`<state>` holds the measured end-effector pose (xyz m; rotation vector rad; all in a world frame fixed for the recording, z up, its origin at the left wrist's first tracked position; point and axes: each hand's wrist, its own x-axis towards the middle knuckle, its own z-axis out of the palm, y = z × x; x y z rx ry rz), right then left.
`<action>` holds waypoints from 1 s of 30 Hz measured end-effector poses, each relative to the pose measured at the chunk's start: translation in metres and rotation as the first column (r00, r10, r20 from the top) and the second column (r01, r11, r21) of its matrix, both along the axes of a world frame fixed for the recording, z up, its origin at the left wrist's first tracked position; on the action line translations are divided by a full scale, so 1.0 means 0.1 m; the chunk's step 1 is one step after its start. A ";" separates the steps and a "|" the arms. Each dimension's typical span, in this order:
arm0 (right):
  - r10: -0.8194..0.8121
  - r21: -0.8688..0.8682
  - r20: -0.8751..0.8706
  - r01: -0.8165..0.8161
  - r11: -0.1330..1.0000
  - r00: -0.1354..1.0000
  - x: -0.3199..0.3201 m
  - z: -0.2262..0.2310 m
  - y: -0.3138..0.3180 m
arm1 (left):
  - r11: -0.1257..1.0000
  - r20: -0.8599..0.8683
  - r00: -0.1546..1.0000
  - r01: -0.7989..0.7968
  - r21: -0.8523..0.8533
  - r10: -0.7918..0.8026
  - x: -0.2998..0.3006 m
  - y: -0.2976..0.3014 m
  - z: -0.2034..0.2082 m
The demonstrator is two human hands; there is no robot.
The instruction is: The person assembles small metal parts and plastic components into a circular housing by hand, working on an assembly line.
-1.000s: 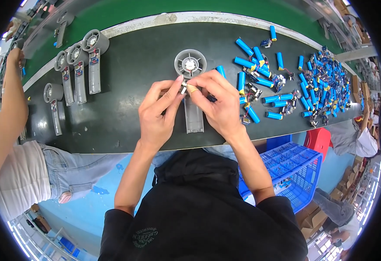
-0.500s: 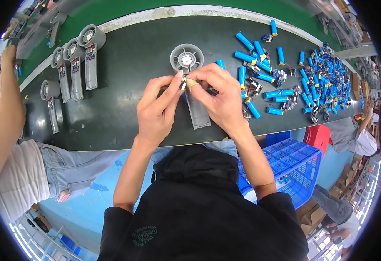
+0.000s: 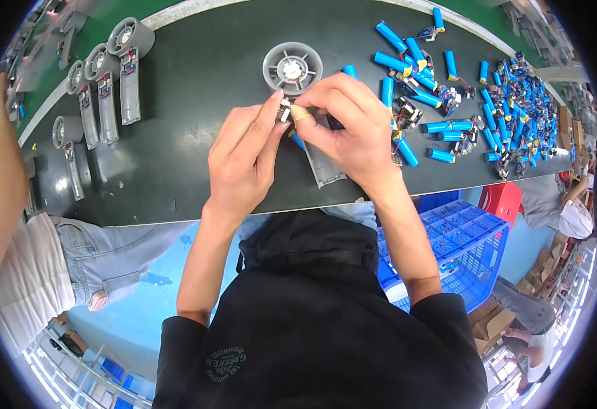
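Above the middle of the dark bench, my left hand (image 3: pixel 240 157) pinches a small circuit board (image 3: pixel 284 111) with a white connector between thumb and fingers. My right hand (image 3: pixel 353 129) is closed too, its fingertips meeting at the board's right side; what they pinch is too small to make out. A yellowish band shows on one right finger. Just beyond both hands lies a grey round fan housing (image 3: pixel 292 69) with a white hub. Its open handle shell (image 3: pixel 327 170) extends toward me, partly covered by my right hand. Part of a blue cylindrical battery (image 3: pixel 298 142) shows beneath the fingers.
Several grey fan units (image 3: pixel 129 82) lie at the left. Loose blue batteries with circuit boards (image 3: pixel 441 127) spread to the right, beside a dense pile (image 3: pixel 520 116). A blue crate (image 3: pixel 472 225) and red stool (image 3: pixel 501 200) stand below the bench edge. A co-worker's arm (image 3: pixel 5 163) is at far left.
The whole view has shifted, so the bench sits higher in the picture. Both hands stay together at the circuit board, with only slight finger movement.
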<state>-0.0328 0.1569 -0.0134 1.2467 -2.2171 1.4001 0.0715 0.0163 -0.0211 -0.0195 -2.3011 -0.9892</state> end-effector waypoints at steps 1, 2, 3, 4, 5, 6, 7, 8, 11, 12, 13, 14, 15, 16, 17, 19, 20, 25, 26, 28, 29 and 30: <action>0.028 -0.029 -0.041 -0.029 0.999 0.999 -0.02 -0.02 -0.01 | 1.000 0.009 1.000 0.000 0.005 0.000 0.01 0.00 0.00; 0.055 -0.059 -0.082 -0.060 0.996 0.995 -0.02 -0.03 -0.02 | 1.000 0.005 1.000 0.013 -0.019 -0.013 0.02 -0.02 0.01; 0.056 -0.056 -0.072 -0.060 0.997 0.996 -0.02 -0.03 -0.03 | 0.999 0.002 1.000 0.026 -0.042 -0.026 0.02 -0.03 0.01; 0.081 -0.039 -0.061 -0.083 0.996 0.995 -0.02 -0.03 -0.03 | 0.999 0.012 1.000 0.026 -0.038 -0.026 0.02 -0.05 0.01; 0.106 -0.023 -0.046 -0.107 0.994 0.993 0.00 -0.03 -0.04 | 0.999 0.028 0.999 0.042 -0.026 -0.041 0.03 -0.07 0.01; 0.119 -0.025 -0.095 -0.122 0.992 0.988 -0.02 -0.03 -0.04 | 0.998 0.044 0.997 0.057 -0.013 -0.057 0.04 -0.09 0.01; 0.121 -0.020 -0.082 -0.123 0.992 0.989 0.00 -0.03 -0.03 | 0.998 0.057 0.997 0.056 -0.006 -0.056 0.05 -0.11 0.01; 0.110 -0.012 -0.063 -0.110 0.994 0.992 0.00 -0.03 -0.04 | 0.997 0.079 0.994 0.076 0.025 -0.078 0.04 -0.14 0.02; 0.094 0.023 -0.074 -0.092 0.995 0.993 0.00 -0.02 -0.05 | 0.992 0.105 0.989 0.091 0.090 -0.100 0.04 -0.16 0.01; 0.089 0.024 -0.106 -0.086 0.996 0.990 0.00 -0.01 -0.06 | 0.990 0.109 0.988 0.095 0.103 -0.106 0.04 -0.17 0.01; 0.083 0.025 -0.139 -0.081 0.996 0.987 0.00 -0.01 -0.06 | 0.988 0.111 0.987 0.099 0.115 -0.112 0.05 -0.17 0.01; 0.076 0.031 -0.158 -0.072 0.997 0.985 -0.01 -0.02 -0.06 | 0.988 0.113 0.988 0.095 0.118 -0.109 0.05 -0.16 0.02; 0.080 0.033 -0.156 -0.076 0.997 0.985 0.00 -0.01 -0.05 | 0.987 0.112 0.987 0.102 0.127 -0.117 0.04 -0.15 0.04; 0.075 0.032 -0.149 -0.071 0.997 0.986 0.01 0.00 -0.04 | 0.985 0.110 0.986 0.110 0.135 -0.125 0.05 -0.15 0.05; 0.069 0.035 -0.140 -0.065 0.997 0.988 0.01 -0.01 -0.04 | 0.984 0.113 0.986 0.106 0.141 -0.123 0.04 -0.14 0.03; 0.071 0.023 -0.136 -0.069 0.997 0.988 0.00 -0.03 -0.05 | 0.985 0.080 0.989 0.117 0.124 -0.128 0.02 -0.14 0.00; 0.069 0.003 -0.139 -0.069 0.998 0.988 0.00 -0.03 -0.05 | 0.985 0.080 0.989 0.115 0.124 -0.126 0.02 -0.14 0.01; 0.071 -0.036 -0.162 -0.078 0.996 0.984 0.00 -0.05 -0.05 | 0.987 0.098 0.983 0.153 0.054 -0.157 0.02 -0.18 0.07; 0.071 -0.042 -0.167 -0.079 0.996 0.983 0.00 -0.05 -0.05 | 0.987 0.097 0.983 0.153 0.054 -0.157 0.01 -0.20 0.08; 0.073 -0.046 -0.181 -0.082 0.996 0.981 -0.02 -0.06 -0.05 | 0.983 0.097 0.979 0.179 0.026 -0.181 0.01 -0.23 0.08; 0.075 -0.051 -0.196 -0.086 0.995 0.978 -0.03 -0.06 -0.06 | 0.983 0.097 0.979 0.180 0.025 -0.181 0.00 -0.23 0.08; 0.074 -0.052 -0.196 -0.085 0.995 0.978 -0.03 -0.07 -0.06 | 0.982 0.101 0.977 0.187 0.030 -0.190 0.00 -0.23 0.08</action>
